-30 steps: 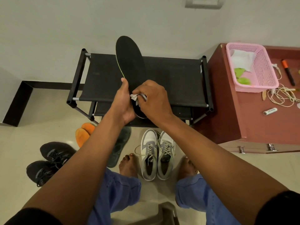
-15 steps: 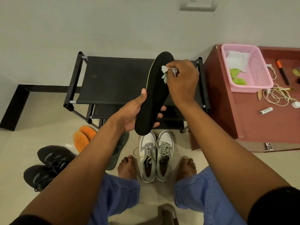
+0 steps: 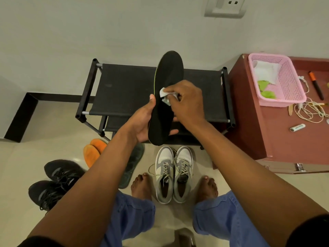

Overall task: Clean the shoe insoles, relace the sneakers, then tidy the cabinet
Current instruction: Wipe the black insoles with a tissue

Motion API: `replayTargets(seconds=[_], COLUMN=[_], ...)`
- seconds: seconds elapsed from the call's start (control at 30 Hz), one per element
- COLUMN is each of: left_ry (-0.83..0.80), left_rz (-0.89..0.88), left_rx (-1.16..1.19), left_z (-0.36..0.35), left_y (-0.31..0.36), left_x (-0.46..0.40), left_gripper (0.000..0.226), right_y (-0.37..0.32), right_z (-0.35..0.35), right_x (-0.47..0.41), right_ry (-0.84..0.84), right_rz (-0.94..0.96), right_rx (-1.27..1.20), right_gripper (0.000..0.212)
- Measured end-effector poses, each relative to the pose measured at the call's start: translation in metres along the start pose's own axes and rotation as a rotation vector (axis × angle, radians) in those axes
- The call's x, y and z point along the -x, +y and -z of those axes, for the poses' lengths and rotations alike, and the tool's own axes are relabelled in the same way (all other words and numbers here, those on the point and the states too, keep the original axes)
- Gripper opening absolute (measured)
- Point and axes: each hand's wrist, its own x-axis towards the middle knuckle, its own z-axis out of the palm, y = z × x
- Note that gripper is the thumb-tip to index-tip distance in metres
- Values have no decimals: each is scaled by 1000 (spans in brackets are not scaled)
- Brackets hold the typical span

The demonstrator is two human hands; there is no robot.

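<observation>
Head view, only one. Containers first: pink basket (image 3: 292, 81) sits on the far part of the red-brown cabinet (image 3: 267, 132) at right. Inside it: a white folded cloth or paper (image 3: 263, 72) at the far end, green pieces (image 3: 266, 90) nearer; can't tell what the green bits are. Loose on the cabinet top, just right of the basket: orange-capped marker (image 3: 316, 85), tangle of pale cord (image 3: 310, 111), small white tube (image 3: 297, 127).

Black shoe rack (image 3: 124, 90) against the far wall, top shelf bare fabric.

Grip: left hand (image 3: 142, 122) clamped on the heel half of the black insole (image 3: 165, 97), thumb along its left edge, fingertips wrapping out on the right side. Insole held roughly upright, toe end pointing up and far, thin yellow-green line along its left edge. Right hand (image 3: 187, 102) pinched closed on a small white wipe (image 3: 164, 96), pressing it against the insole's face about mid-length.

Floor: grey-white sneakers (image 3: 173, 173) side by side, between the bare feet, laces in but loose. Black sneakers (image 3: 53, 182) near left. Orange insoles (image 3: 93, 151) left of the rack legs, and a dark green insole (image 3: 133, 164) partly hidden under the left forearm.
</observation>
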Motion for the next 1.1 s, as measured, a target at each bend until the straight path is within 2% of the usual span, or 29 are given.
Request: replayTargets(seconds=[0.23, 0.4, 0.53, 0.67, 0.77, 1.1], left_ry=[237, 203, 215, 223, 154, -61], left_rz=[-103, -128, -120, -105, -64, 126], left_rx=[146, 293, 216, 56, -2, -163], left_z=[7, 12, 9, 1, -4, -1], left_y=[11, 13, 11, 8, 5, -2], left_x=[0, -2, -2, 3, 4, 3], left_gripper=[80, 87, 85, 73, 69, 73], right_y=[-23, -30, -31, -27, -16, 33], right_z=[-21, -22, -22, -18, -9, 25], right_x=[27, 35, 35, 29, 17, -18], right_ry=[-228, -282, -265, -185, -91, 228], right_rz=[112, 137, 137, 103, 24, -188], right_rx=[-107, -114, -45, 23, 45, 83], right_gripper=[17, 16, 16, 12, 10, 17])
